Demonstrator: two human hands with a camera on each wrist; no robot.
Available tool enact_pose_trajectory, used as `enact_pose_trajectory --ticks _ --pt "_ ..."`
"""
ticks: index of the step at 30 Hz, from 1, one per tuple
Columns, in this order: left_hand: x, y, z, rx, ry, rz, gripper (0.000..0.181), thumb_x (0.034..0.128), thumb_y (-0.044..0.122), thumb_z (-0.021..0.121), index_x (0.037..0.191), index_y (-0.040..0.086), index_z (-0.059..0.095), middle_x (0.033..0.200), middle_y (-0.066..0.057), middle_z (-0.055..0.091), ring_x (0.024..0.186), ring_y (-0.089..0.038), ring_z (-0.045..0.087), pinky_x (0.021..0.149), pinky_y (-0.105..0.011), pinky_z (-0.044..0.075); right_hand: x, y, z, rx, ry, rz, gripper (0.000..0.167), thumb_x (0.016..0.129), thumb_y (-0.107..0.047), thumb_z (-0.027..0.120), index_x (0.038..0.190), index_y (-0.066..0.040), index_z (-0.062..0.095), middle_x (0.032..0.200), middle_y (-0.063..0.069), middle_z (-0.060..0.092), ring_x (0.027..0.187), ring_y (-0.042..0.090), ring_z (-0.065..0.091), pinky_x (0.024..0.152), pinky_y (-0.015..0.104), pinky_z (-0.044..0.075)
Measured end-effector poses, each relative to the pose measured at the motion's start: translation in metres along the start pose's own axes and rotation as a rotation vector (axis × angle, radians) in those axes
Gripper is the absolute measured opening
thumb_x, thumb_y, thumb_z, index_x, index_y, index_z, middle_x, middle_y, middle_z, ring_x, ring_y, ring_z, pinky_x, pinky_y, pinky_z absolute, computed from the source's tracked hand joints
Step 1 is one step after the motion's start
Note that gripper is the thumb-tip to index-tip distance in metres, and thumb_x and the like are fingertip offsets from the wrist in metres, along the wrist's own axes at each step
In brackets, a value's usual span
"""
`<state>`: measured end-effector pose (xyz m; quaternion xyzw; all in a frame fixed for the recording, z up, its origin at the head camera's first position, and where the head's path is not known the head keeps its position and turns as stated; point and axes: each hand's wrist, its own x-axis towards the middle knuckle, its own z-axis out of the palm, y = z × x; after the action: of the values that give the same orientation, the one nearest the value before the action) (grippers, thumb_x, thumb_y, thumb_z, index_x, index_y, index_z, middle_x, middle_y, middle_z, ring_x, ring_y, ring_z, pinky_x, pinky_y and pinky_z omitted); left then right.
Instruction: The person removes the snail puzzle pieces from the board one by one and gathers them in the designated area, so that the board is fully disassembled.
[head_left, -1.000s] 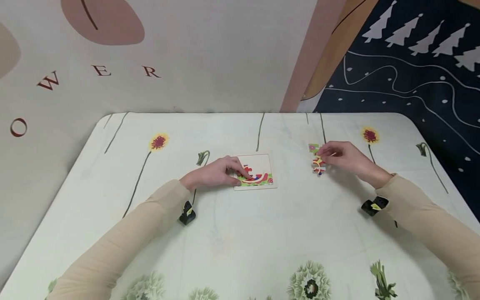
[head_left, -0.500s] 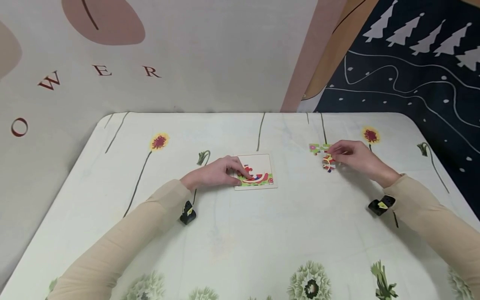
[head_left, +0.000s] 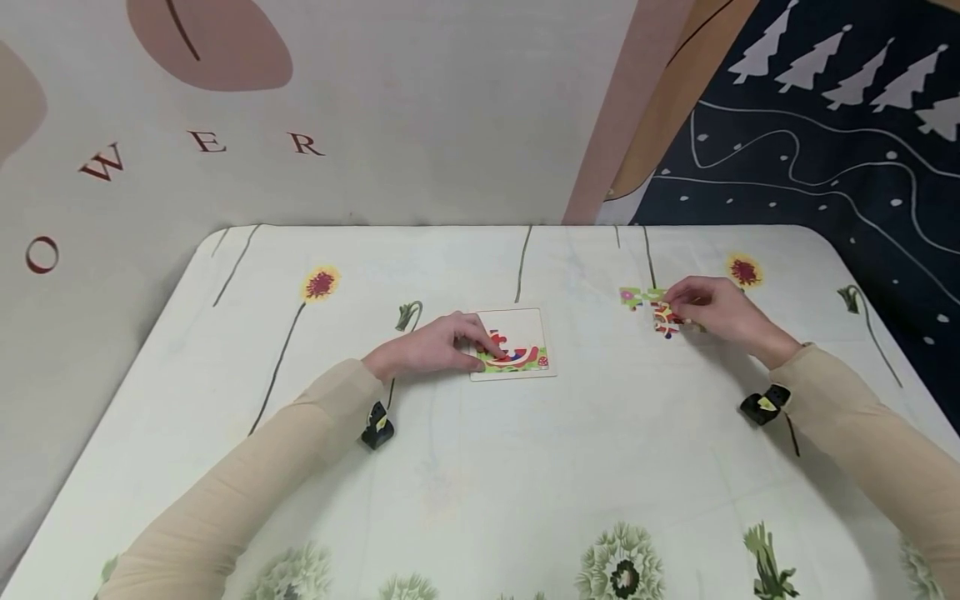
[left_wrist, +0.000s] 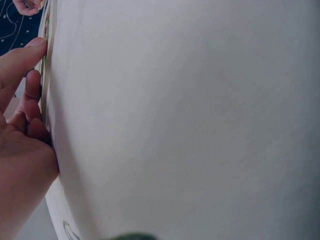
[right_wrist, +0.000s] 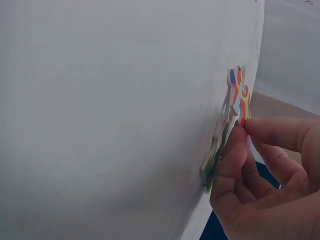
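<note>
A small jigsaw board (head_left: 521,322) lies mid-table, with pieces filling its lower part in green, red and white. My left hand (head_left: 438,343) rests on the board's left side, fingertips touching the laid pieces. To the right, my right hand (head_left: 723,315) pinches a red and yellow puzzle piece (right_wrist: 244,107) between thumb and finger. Another piece with blue and red (right_wrist: 234,90) sits right against it. Further loose puzzle pieces (head_left: 630,297), green with a pink flower, lie on the table left of that hand. The right fingers partly hide other pieces.
The table (head_left: 480,467) wears a white cloth printed with flowers. A pale wall hanging (head_left: 420,125) stands behind it, and a dark cloth with white trees (head_left: 810,158) at the right. Each wrist carries a black camera (head_left: 765,404).
My right hand has moved slightly right and away from me, and the red and yellow pieces have shifted with it, uncovering more of the green pieces. My left hand has stayed on the board.
</note>
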<state>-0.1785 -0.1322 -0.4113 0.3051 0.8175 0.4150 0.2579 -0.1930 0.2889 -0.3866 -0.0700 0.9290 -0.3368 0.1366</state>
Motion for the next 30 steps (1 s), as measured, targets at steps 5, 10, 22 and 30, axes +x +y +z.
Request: enact_pose_trajectory --ticks 5,10,22,30 --pt "-0.0003 0.0 -0.0002 0.004 0.003 -0.011 0.028 0.0892 0.002 0.074 0.116 0.008 0.079 0.111 -0.002 0.065 0.109 -0.023 0.047 0.094 -0.038 0.035 0.0016 0.0019 0.0013 -0.018 0.004 -0.004 0.024 0.102 -0.007 0.062 0.12 0.008 0.064 0.113 0.027 0.066 0.096 0.028 0.055 0.072 0.022 0.044" --pt "-0.0003 0.001 -0.0005 0.006 0.003 -0.006 0.028 0.0894 0.002 0.074 0.116 0.009 0.079 0.111 -0.001 0.065 0.109 -0.022 0.047 0.095 -0.038 0.035 0.0026 0.0015 0.0031 -0.024 0.013 -0.005 0.023 0.102 -0.006 0.062 0.12 0.009 0.064 0.112 0.028 0.066 0.096 0.03 0.055 0.072 0.022 0.043" --pt "0.0006 0.0012 0.0003 0.009 0.002 -0.003 0.028 0.0886 0.001 0.074 0.116 0.007 0.079 0.109 -0.002 0.066 0.105 -0.021 0.047 0.091 -0.035 0.035 0.0027 0.003 0.004 -0.042 0.02 -0.009 0.021 0.1 -0.005 0.064 0.117 0.008 0.066 0.11 0.025 0.066 0.096 0.03 0.055 0.078 0.027 0.044" --pt "0.0013 0.0019 -0.0003 0.007 -0.002 0.006 0.028 0.0888 0.001 0.074 0.116 0.006 0.079 0.109 -0.002 0.066 0.106 -0.021 0.049 0.092 -0.036 0.036 -0.0047 0.0064 0.0008 -0.057 -0.01 -0.035 0.022 0.097 -0.002 0.065 0.117 0.008 0.066 0.107 0.022 0.067 0.094 0.028 0.054 0.074 0.023 0.043"
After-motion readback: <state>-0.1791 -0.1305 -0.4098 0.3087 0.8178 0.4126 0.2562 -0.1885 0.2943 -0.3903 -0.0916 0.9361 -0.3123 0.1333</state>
